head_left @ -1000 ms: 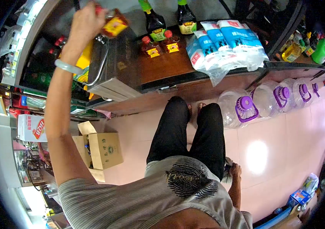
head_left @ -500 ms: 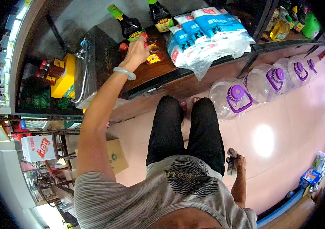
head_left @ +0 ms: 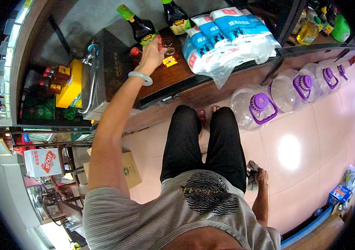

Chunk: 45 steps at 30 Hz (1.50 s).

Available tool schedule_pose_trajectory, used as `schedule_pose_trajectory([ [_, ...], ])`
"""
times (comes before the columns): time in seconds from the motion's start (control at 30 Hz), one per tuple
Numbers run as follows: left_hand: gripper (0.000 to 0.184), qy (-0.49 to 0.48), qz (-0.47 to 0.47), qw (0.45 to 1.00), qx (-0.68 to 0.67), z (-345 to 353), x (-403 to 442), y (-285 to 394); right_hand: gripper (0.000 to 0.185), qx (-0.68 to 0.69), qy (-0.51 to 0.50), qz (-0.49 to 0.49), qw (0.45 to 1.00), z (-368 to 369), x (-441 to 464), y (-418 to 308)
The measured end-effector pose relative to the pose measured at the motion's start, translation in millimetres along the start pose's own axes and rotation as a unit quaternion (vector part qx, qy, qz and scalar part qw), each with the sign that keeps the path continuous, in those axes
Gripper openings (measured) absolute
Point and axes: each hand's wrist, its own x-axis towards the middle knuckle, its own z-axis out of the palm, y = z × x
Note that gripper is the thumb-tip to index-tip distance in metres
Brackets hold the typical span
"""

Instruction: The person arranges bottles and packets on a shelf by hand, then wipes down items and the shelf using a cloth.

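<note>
My left hand [head_left: 151,57], with a pale bangle at its wrist, reaches onto the dark wooden shelf [head_left: 161,85]. Its fingers are closed at the red top of a small brown glass bottle with a yellow label [head_left: 169,61]; the fingers partly hide the bottle. Another red cap [head_left: 135,51] shows just left of the hand. Behind the fingers stands a dark sauce bottle with a green cap [head_left: 141,30], and a second sauce bottle [head_left: 175,18] is to its right. Low at my side, my right hand [head_left: 262,177] grips a crumpled grey cloth [head_left: 252,176].
White-and-blue packets [head_left: 242,27] in clear plastic fill the shelf's right part. Several large clear jugs with purple caps [head_left: 259,102] line the floor below. A dark box [head_left: 110,62] and a yellow carton [head_left: 70,85] stand left. An oil bottle [head_left: 307,35] is far right.
My left hand and forearm have shifted slightly right, still at the red-topped bottle. The whole view has moved a little. My right hand keeps the cloth low at my side.
</note>
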Motion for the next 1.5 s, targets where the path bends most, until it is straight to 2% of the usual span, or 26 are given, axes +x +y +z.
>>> schedule_pose_trajectory([
  [0.07,0.036,0.001,0.003,1.0,-0.01,5.0,4.2,-3.4,0.025,-0.01,0.044,-0.006,0.999,4.9,-0.4,5.7],
  [0.17,0.033,0.006,-0.001,1.0,-0.019,7.7,6.8,-1.2,0.024,0.003,0.01,-0.024,1.0,-25.5,-15.2,-13.9],
  [0.37,0.029,0.049,0.024,0.998,-0.029,15.5,10.3,-4.5,0.026,0.012,0.008,0.006,1.0,-29.9,-17.5,-16.5],
  [0.47,0.028,0.064,0.029,0.997,-0.033,16.8,9.0,-5.7,0.028,-0.039,-0.029,0.013,0.999,-18.3,-9.3,-7.5],
  [0.67,0.029,0.048,0.001,0.998,-0.029,19.1,10.1,-5.2,0.03,0.022,-0.059,0.035,0.997,-60.2,-36.9,-49.9],
  [0.77,0.03,0.04,-0.014,0.999,-0.024,14.4,7.3,1.7,0.047,-0.018,-0.019,0.048,0.998,-43.5,-25.6,-40.5],
  [0.8,0.031,0.038,-0.022,0.999,-0.022,11.9,6.9,2.9,0.047,-0.006,-0.013,0.044,0.999,-36.4,-22.0,-34.7],
  [0.83,0.045,0.04,0.013,0.998,-0.048,10.2,6.4,0.6,0.047,0.006,-0.007,0.04,0.999,-28.9,-18.2,-26.9],
  [0.87,0.049,0.051,0.019,0.997,-0.049,10.2,4.3,-0.9,0.047,0.019,-0.002,0.036,0.999,-22.2,-13.0,-19.3],
  [0.9,0.054,0.06,0.025,0.997,-0.051,7.4,-2.0,2.1,0.042,-0.041,-0.016,0.026,0.999,-33.5,-20.2,-31.7],
  [0.97,0.067,0.099,0.012,0.995,-0.006,19.8,-6.1,-8.4,0.031,-0.003,-0.037,0.021,0.999,-33.5,-19.2,-30.0],
  [1.07,0.064,0.213,0.041,0.975,-0.04,36.3,-34.7,-12.1,0.03,0.03,-0.043,0.016,0.999,-20.1,-12.8,-20.5],
  [1.1,0.066,0.179,-0.004,0.983,-0.037,54.7,-42.6,-24.1,0.029,0.036,-0.039,0.013,0.998,-17.1,-9.0,-18.0],
  [1.13,0.057,0.013,-0.222,0.951,-0.215,25.3,-56.0,11.4,0.029,0.021,-0.04,0.006,0.999,-17.6,-7.7,-19.3],
  [1.2,0.043,-0.037,-0.371,0.833,-0.41,70.9,-58.8,-16.2,0.029,-0.013,-0.04,-0.009,0.999,-20.1,-10.0,-27.4],
  [1.27,0.034,-0.029,-0.382,0.768,-0.513,81.9,-59.3,-15.4,0.03,-0.063,-0.078,0.015,0.995,-37.6,-17.0,-46.6],
  [1.33,0.027,-0.013,-0.386,0.705,-0.595,88.0,-55.4,-7.7,0.033,-0.052,-0.092,0.038,0.994,-46.4,-18.2,-54.6],
  [1.37,0.025,-0.004,-0.386,0.678,-0.626,90.4,-51.8,-2.0,0.035,-0.056,-0.088,0.028,0.994,-53.9,-25.3,-60.7],
  [1.4,0.024,0.006,-0.386,0.65,-0.655,91.3,-48.3,2.4,0.033,0.008,-0.056,0.009,0.998,-50.2,-24.3,-52.8],
  [1.47,0.015,0.027,-0.397,0.585,-0.707,93.0,-38.0,3.7,0.04,-0.023,0.015,-0.01,1.0,-24.1,-3.2,-27.0],
  [1.5,0.014,0.044,-0.403,0.554,-0.727,91.5,-32.2,5.4,0.037,-0.058,-0.029,0.018,0.998,-47.2,-14.9,-51.8],
])
